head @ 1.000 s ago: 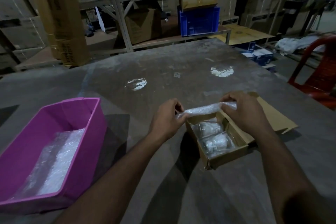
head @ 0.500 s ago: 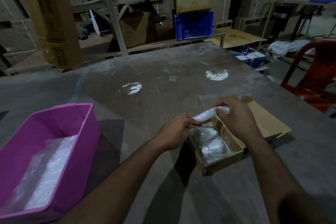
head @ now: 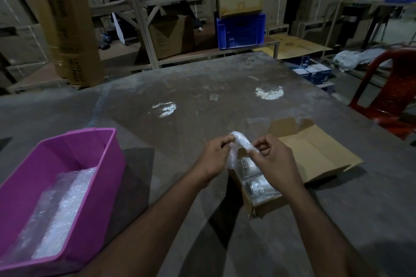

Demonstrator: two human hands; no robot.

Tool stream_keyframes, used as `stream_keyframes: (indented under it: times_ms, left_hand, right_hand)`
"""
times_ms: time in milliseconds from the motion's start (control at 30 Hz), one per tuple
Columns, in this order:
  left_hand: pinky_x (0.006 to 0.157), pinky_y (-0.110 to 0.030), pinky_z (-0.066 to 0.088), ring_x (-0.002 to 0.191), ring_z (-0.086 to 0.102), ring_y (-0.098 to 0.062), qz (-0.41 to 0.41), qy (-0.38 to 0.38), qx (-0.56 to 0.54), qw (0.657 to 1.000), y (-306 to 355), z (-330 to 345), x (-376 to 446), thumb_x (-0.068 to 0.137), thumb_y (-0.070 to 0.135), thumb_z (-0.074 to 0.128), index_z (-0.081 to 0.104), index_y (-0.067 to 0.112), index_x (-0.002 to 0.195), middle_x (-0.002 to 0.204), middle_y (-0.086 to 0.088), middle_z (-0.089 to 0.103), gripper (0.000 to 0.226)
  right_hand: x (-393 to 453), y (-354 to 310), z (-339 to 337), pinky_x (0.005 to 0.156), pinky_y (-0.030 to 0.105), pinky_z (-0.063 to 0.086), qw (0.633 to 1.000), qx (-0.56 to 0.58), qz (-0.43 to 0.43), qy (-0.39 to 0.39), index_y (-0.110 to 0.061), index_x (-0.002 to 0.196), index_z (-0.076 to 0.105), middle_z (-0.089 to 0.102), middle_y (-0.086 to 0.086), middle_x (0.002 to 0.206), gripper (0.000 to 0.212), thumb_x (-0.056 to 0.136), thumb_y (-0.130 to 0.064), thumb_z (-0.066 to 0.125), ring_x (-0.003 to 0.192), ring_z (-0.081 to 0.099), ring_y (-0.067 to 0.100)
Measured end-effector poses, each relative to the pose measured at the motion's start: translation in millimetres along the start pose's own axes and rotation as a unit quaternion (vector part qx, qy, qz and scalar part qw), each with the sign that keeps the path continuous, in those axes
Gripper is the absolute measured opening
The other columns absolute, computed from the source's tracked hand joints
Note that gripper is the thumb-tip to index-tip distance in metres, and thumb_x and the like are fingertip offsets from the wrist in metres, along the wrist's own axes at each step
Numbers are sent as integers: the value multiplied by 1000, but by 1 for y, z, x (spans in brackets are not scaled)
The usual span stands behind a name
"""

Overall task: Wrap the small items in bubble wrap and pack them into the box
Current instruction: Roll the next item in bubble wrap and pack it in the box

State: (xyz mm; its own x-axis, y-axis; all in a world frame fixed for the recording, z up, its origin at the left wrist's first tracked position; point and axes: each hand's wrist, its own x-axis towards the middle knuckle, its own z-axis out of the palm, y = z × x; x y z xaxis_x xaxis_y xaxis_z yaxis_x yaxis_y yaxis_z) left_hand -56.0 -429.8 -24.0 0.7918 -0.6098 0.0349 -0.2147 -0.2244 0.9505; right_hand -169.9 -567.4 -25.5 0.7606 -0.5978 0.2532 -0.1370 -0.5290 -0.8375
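— What is seen on the grey table (head: 202,87)?
— A pink bin (head: 105,164) lined with bubble wrap (head: 60,204) is set at the left; a small cardboard box (head: 265,207), flap open, is placed at the right (wrapped items (head: 252,171) are packed inside).
— And the hands?
— A bubble-wrapped bundle (head: 242,141) is pinched above the box by the left hand (head: 213,157) and the right hand (head: 274,159), fingers curled.

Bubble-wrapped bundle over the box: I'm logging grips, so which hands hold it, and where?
Both hands hold the bubble-wrapped bundle: the left hand pinches its left end, the right hand its right end, above the open cardboard box.
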Motion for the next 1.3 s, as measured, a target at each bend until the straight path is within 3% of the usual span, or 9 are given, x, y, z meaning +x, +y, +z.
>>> stream_keyframes:
  times_ms: [100, 200, 300, 467, 600, 767, 967, 1167, 1300]
  left_hand:
    - [104, -49, 52, 117, 67, -28, -5, 21, -25, 999, -6, 7, 1, 101, 15, 51, 69, 8, 124, 122, -10, 72, 30]
    - [101, -54, 53, 113, 69, -28, -16, 47, -53, 997, -12, 13, 4, 89, 27, 57, 70, 8, 121, 118, -11, 73, 39]
    - [100, -57, 52, 109, 70, -31, -32, 47, -75, 996, -9, 17, 3, 90, 21, 58, 73, 12, 111, 110, -9, 76, 28]
    - [101, -48, 54, 102, 72, -24, -51, -4, -117, 992, 1, 19, -5, 100, 6, 56, 74, 14, 99, 105, -11, 77, 20]
    - [86, -52, 60, 87, 74, -22, -31, 68, -41, 996, -5, 12, -7, 87, 24, 76, 74, 22, 85, 88, -1, 77, 3]
    - [76, -34, 60, 87, 70, -12, -12, 101, 36, 994, 1, 6, 0, 77, 30, 87, 56, 25, 103, 99, 2, 69, 41]
    - [70, -42, 64, 84, 75, -19, -60, 50, -11, 997, -5, 5, 11, 78, 21, 86, 60, 21, 108, 98, -4, 75, 39]
    - [75, -52, 61, 76, 73, -19, -83, 14, 97, 992, -17, 2, 15, 53, 38, 78, 69, 28, 83, 79, 5, 76, 33]
    - [77, -50, 60, 75, 69, -17, -90, -2, 166, 982, -16, 1, 14, 55, 33, 75, 67, 28, 83, 82, 4, 74, 29]
  right_hand:
    - [-5, -1, 6, 64, 24, 53, 999, 35, 8, -8, -28, 88, 64, 68, -10, 79, 13, 85, -26, 77, 72, 62, -1]
    - [-10, 1, 15, 76, 29, 56, 999, 36, -18, -5, -25, 103, 69, 71, -13, 94, 16, 88, -28, 74, 87, 65, 0]
    - [-15, 4, 23, 79, 26, 53, 999, 15, -45, -23, -25, 118, 64, 64, -11, 110, 37, 84, -30, 78, 98, 62, 5]
    - [-2, 11, 14, 68, 12, 36, 996, -72, -61, 7, -25, 108, 67, 66, -9, 104, 26, 86, -11, 70, 89, 57, 5]
    - [15, 14, -3, 74, 20, 42, 995, -80, -51, -25, -32, 99, 67, 65, -12, 101, 29, 87, -6, 65, 92, 59, 8]
    - [32, 15, -15, 65, 26, 51, 997, -23, -11, -78, -29, 94, 69, 71, -7, 95, 26, 85, -4, 68, 82, 67, 10]
    - [33, 10, -16, 70, 36, 59, 985, 78, 13, -155, -22, 97, 74, 76, -1, 87, 16, 83, -17, 81, 78, 74, 17]
    - [31, 14, -13, 68, 38, 60, 976, -15, 4, -217, -25, 87, 73, 73, -5, 84, 15, 79, -27, 85, 76, 70, 12]
    - [30, 17, -1, 63, 35, 57, 979, -39, 4, -202, -19, 80, 72, 72, -2, 71, 16, 80, -31, 83, 66, 68, 9]
